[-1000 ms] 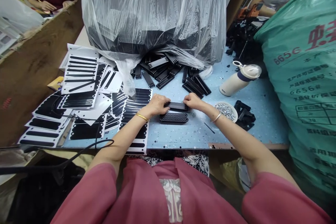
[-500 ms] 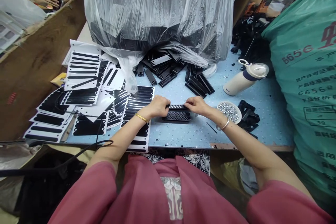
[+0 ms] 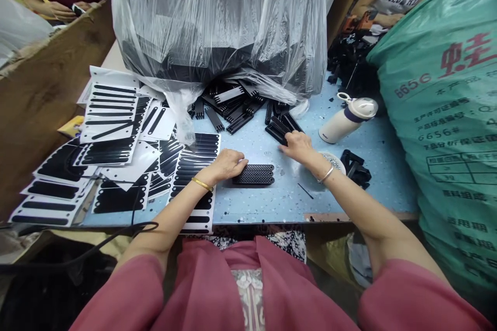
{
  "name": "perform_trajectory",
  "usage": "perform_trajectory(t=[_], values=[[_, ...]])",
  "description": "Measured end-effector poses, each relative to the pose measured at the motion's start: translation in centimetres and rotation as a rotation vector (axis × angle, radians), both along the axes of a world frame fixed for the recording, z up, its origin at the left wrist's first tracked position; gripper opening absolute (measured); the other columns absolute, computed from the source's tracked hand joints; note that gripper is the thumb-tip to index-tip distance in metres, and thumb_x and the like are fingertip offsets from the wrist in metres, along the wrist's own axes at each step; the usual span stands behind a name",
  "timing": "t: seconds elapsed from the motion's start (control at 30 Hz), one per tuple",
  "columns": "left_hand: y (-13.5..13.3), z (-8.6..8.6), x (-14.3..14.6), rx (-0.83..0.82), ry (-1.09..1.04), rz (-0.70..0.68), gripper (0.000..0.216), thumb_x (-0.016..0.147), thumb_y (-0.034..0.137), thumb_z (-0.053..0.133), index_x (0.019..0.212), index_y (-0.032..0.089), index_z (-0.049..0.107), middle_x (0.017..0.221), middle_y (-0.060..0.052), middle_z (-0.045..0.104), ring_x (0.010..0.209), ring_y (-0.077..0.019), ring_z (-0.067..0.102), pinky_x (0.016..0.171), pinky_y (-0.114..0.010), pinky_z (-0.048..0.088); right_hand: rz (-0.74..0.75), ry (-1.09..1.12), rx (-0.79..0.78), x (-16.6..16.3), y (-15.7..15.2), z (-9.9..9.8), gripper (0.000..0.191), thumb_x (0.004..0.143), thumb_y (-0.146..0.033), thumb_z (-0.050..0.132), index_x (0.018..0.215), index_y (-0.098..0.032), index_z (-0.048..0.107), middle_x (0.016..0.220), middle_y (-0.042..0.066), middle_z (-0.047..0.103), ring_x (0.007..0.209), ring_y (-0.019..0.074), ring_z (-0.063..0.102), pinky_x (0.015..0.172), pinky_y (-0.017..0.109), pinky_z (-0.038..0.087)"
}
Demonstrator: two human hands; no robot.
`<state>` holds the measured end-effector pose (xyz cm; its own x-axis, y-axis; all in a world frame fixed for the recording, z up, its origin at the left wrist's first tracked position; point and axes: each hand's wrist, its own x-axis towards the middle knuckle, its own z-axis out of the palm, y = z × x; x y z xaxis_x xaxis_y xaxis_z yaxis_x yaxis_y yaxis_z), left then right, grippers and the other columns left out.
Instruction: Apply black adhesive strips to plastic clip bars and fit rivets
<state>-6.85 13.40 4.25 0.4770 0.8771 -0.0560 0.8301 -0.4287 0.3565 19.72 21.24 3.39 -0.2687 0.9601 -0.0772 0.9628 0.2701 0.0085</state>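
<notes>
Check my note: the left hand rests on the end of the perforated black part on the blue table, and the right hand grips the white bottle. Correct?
Not quite. In the head view the right hand reaches the black strips; the white bottle lies untouched farther right. The left hand does rest on the end of the perforated black part.

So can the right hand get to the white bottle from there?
Probably yes. The right hand sits close beside the white bottle, with only bare blue table between them.
</notes>
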Motion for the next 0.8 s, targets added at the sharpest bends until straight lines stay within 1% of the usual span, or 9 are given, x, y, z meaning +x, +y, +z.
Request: perform_trajectory(t=[0.07, 0.17, 0.23, 0.33, 0.4, 0.5, 0.6, 0.7, 0.8], values=[[0.2, -0.1, -0.1, 0.004, -0.014, 0.036, 0.035, 0.094, 0.034, 0.047, 0.079, 0.014, 0.071, 0.075, -0.011, 0.071, 0.075, -0.0235, 0.066, 0.070, -0.032, 0.045, -0.013, -0.077, -0.038, 0.2, 1.0, 0.3, 0.036, 0.088, -0.040, 0.060, 0.109, -0.012, 0.070, 0.113, 0.019, 0.064, 0.103, 0.0315, 0.059, 0.083, 0.036, 0.043], [0.5, -0.5, -0.2, 0.013, -0.040, 0.088, 0.028, 0.091, 0.033, 0.053, 0.085, 0.014, 0.073, 0.076, -0.011, 0.072, 0.076, -0.0245, 0.068, 0.072, -0.033, 0.048, 0.025, -0.090, -0.079, 0.0, 1.5, 0.6, 0.030, 0.090, -0.030, 0.055, 0.107, -0.012, 0.073, 0.112, 0.020, 0.065, 0.105, 0.0309, 0.060, 0.083, 0.036, 0.042], [0.7, -1.0, -0.4, 0.043, -0.089, 0.145, 0.025, 0.088, 0.029, 0.057, 0.098, 0.013, 0.074, 0.085, -0.012, 0.074, 0.082, -0.0257, 0.069, 0.077, -0.035, 0.051, 0.066, -0.070, -0.100, -0.4, 1.3, 0.8, 0.029, 0.089, -0.027, 0.054, 0.106, -0.013, 0.075, 0.110, 0.018, 0.067, 0.104, 0.0295, 0.061, 0.080, 0.034, 0.042], [1.2, -1.7, -0.6, 0.131, -0.234, 0.263, 0.036, 0.086, 0.020, 0.058, 0.119, 0.011, 0.068, 0.107, -0.014, 0.075, 0.095, -0.0256, 0.070, 0.090, -0.037, 0.053, 0.167, -0.015, -0.173, -1.7, 0.6, 1.2, 0.030, 0.088, -0.032, 0.057, 0.105, -0.017, 0.077, 0.103, 0.012, 0.071, 0.096, 0.0257, 0.063, 0.073, 0.031, 0.041], [1.6, -2.0, -0.7, 0.161, -0.341, 0.314, 0.040, 0.087, 0.018, 0.054, 0.126, 0.010, 0.065, 0.118, -0.014, 0.072, 0.102, -0.0240, 0.069, 0.096, -0.037, 0.052, 0.255, 0.034, -0.242, -2.9, 0.0, 1.4, 0.028, 0.085, -0.033, 0.060, 0.102, -0.021, 0.078, 0.095, 0.008, 0.073, 0.089, 0.0221, 0.064, 0.069, 0.029, 0.040], [2.0, -2.3, -0.9, 0.089, -0.417, 0.286, 0.040, 0.090, 0.019, 0.051, 0.126, 0.011, 0.065, 0.120, -0.014, 0.072, 0.106, -0.0239, 0.069, 0.098, -0.036, 0.052, 0.370, 0.118, -0.347, -4.7, -0.8, 1.3, 0.023, 0.081, -0.025, 0.062, 0.096, -0.022, 0.080, 0.084, 0.003, 0.075, 0.080, 0.0173, 0.063, 0.067, 0.026, 0.039], [1.8, -2.5, -1.1, -0.010, -0.423, 0.210, 0.035, 0.090, 0.019, 0.050, 0.117, 0.012, 0.071, 0.112, -0.011, 0.075, 0.104, -0.0243, 0.070, 0.097, -0.036, 0.053, 0.423, 0.191, -0.424, -5.7, -1.3, 0.9, 0.024, 0.080, -0.018, 0.060, 0.092, -0.020, 0.080, 0.074, 0.001, 0.074, 0.070, 0.0145, 0.061, 0.064, 0.025, 0.040], [1.4, -2.5, -1.3, -0.037, -0.439, 0.173, 0.033, 0.089, 0.020, 0.051, 0.113, 0.014, 0.074, 0.104, -0.008, 0.077, 0.099, -0.0229, 0.072, 0.095, -0.035, 0.053, 0.392, 0.223, -0.417, -5.7, -1.5, 0.5, 0.024, 0.081, -0.018, 0.058, 0.091, -0.019, 0.080, 0.072, 0.001, 0.073, 0.066, 0.0137, 0.060, 0.063, 0.024, 0.041], [1.1, -2.5, -1.3, -0.032, -0.427, 0.154, 0.033, 0.087, 0.018, 0.051, 0.110, 0.015, 0.075, 0.100, -0.007, 0.078, 0.096, -0.0218, 0.072, 0.094, -0.034, 0.054, 0.285, 0.222, -0.315, -4.7, -0.8, 0.4, 0.028, 0.085, -0.020, 0.056, 0.103, -0.016, 0.077, 0.085, 0.006, 0.075, 0.076, 0.0175, 0.064, 0.070, 0.026, 0.044]])
